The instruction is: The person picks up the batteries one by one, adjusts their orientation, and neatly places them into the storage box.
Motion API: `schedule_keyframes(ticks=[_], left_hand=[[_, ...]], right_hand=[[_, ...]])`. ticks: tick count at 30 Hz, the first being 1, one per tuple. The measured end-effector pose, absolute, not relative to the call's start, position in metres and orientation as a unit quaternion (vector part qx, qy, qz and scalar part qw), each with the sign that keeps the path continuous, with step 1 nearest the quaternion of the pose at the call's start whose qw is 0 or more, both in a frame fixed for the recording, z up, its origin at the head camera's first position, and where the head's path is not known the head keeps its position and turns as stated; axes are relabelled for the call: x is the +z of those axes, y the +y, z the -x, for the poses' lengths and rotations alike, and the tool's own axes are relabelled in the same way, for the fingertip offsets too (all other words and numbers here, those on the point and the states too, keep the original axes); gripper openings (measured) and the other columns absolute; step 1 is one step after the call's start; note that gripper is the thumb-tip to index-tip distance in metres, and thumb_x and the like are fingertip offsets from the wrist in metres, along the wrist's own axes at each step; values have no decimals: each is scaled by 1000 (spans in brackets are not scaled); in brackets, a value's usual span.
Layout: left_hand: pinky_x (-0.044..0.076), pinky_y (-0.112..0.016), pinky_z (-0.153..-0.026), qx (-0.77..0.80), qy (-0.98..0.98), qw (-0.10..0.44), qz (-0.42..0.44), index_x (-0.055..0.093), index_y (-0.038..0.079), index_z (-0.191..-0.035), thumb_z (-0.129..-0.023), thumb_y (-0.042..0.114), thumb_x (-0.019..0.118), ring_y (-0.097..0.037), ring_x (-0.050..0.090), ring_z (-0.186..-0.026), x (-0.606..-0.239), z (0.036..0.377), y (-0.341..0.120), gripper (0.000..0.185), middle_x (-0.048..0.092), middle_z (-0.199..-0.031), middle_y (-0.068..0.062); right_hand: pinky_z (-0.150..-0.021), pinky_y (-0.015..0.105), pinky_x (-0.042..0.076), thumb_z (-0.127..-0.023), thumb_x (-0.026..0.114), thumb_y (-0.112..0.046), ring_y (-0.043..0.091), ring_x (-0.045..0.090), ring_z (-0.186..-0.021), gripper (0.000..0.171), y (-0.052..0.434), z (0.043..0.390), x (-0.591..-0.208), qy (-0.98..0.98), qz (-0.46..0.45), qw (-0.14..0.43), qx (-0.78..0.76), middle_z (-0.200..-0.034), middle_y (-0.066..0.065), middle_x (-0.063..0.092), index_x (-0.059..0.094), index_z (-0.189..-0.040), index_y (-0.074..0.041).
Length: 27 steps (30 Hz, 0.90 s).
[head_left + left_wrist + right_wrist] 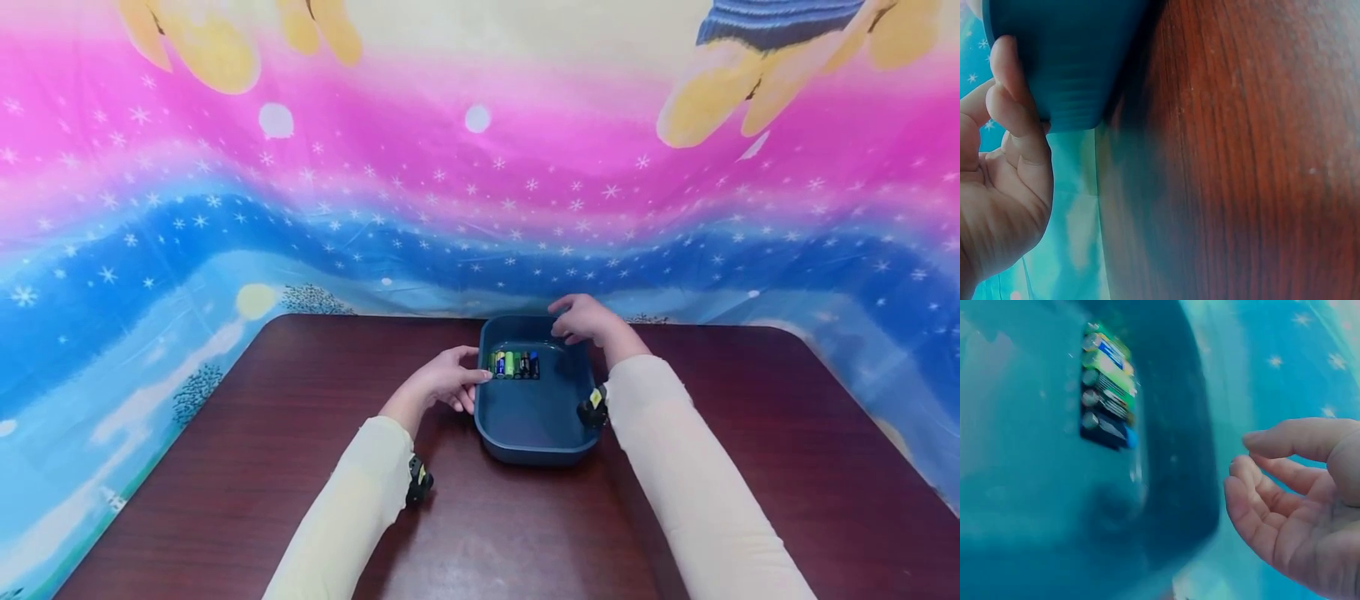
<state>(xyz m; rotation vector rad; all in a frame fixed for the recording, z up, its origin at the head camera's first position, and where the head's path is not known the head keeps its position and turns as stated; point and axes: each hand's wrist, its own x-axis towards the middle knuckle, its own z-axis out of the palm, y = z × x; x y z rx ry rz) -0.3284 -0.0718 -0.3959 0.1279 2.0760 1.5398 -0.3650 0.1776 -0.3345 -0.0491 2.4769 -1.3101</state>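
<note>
While the head view hides our palms, the wrist views show our right hand (1297, 506) loosely curled, holding nothing, and left hand (1004, 181) fingers touching the tub (534, 417) wall. Batteries (514, 364) lie rowed at its far end on the table (262, 433).

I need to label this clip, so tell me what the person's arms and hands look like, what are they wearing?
Both arms wear long, close-fitting cream sleeves down to the wrists. The left hand and right hand are bare, with no gloves or rings visible. A small black device with a yellow mark is strapped at each wrist: the left wrist device and the right wrist device.
</note>
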Motion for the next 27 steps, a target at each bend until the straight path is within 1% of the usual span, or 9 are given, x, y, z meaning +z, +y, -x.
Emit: schedule_keyframes(ticks=[1,3,7,11,14,17,20,22,27], left_hand=[[47,-25,-39,572,772,273,-48,25,13,-145,-92,18,59,-18,57,-41,-396,329,-72,63,54,-57,-10],[47,-25,-39,572,772,272,-48,25,13,-145,-92,18,59,-18,57,-41,-397,329,-72,63,54,-57,-10],[47,-26,-39,572,773,270,-45,25,13,-145,-92,18,59,-18,57,-41,-398,329,-71,63,54,-57,-10],[47,-26,-39,570,775,270,-42,25,14,-145,-92,19,60,-18,57,-41,-398,329,-71,63,55,-57,-10],[47,-26,-39,571,774,272,-38,26,14,-145,-91,19,61,-18,57,-41,-398,330,-71,64,55,-57,-10],[47,-26,-39,570,774,271,-37,27,14,-144,-91,19,61,-18,57,-41,-397,330,-71,64,55,-57,-11],[47,-26,-39,570,774,272,-37,27,14,-144,-91,18,61,-18,57,-41,-397,329,-71,63,55,-57,-11],[47,-26,-39,570,775,270,-37,27,14,-144,-91,18,61,-18,56,-41,-396,328,-71,63,55,-57,-11],[48,-26,-39,572,774,269,-39,27,14,-144,-91,18,61,-18,56,-41,-397,327,-70,64,54,-57,-10]], right_hand=[[-89,43,47,-87,54,2,35,50,-109,51,182,364,-332,872,19,162,-462,-130,26,43,40,-136,1],[-89,42,48,-88,55,1,36,48,-112,49,191,362,-329,875,17,151,-460,-128,25,44,42,-135,1],[-87,43,48,-88,54,-1,34,52,-105,44,210,355,-331,890,22,147,-430,-124,24,49,46,-131,4],[-82,43,50,-86,56,-2,31,56,-96,42,228,343,-345,900,36,167,-400,-110,20,58,50,-127,6],[-79,43,50,-82,61,-4,27,57,-94,46,238,334,-359,899,51,194,-389,-103,16,63,51,-125,7],[-77,44,50,-77,65,-5,25,56,-94,52,243,325,-370,896,77,225,-376,-105,16,61,50,-124,8],[-74,43,49,-71,69,-4,26,51,-92,55,245,318,-377,891,97,255,-362,-108,18,54,50,-122,7],[-72,40,48,-70,72,-5,25,49,-90,53,245,314,-380,890,107,272,-350,-109,18,51,50,-118,5],[-65,35,46,-69,76,-5,21,48,-77,47,247,308,-387,890,112,290,-334,-101,17,49,52,-109,1]])
